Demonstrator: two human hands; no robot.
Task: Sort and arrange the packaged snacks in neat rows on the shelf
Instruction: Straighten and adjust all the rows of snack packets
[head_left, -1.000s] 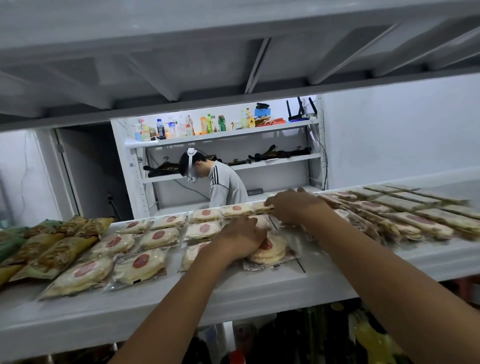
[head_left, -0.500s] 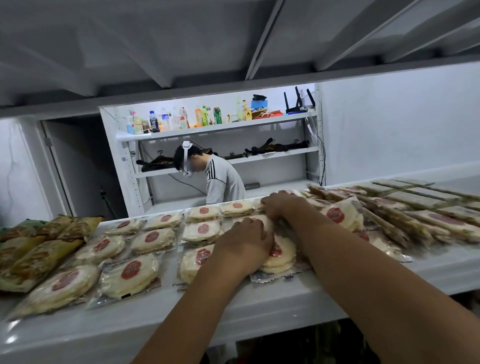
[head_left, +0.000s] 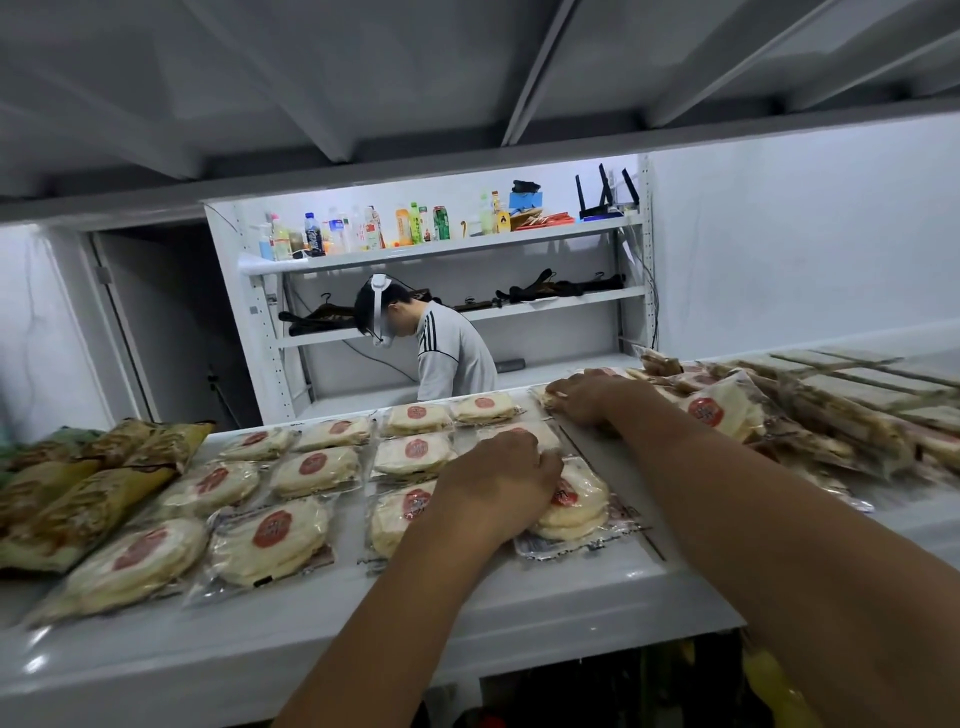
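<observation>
Clear packets of pale round cakes with red labels (head_left: 270, 540) lie in rows on the white shelf (head_left: 571, 597). My left hand (head_left: 498, 478) rests palm down on a cake packet (head_left: 576, 506) at the right end of the front row, fingers curled over it. My right hand (head_left: 592, 397) reaches further back and presses on another packet (head_left: 545, 397) at the far end of the back row. To the right lies a loose heap of similar packets (head_left: 722, 413), one tilted up.
Yellow-brown snack bags (head_left: 88, 493) are stacked at the left end. A shelf board hangs low overhead (head_left: 467, 78). Beyond the shelf a person in a grey top (head_left: 447, 353) bends by another rack with bottles (head_left: 363, 234).
Both hands stay on the same packets while my view has shifted slightly; the left hand has slid the front packet a little to the right. A packet in the right heap now stands tilted up.
</observation>
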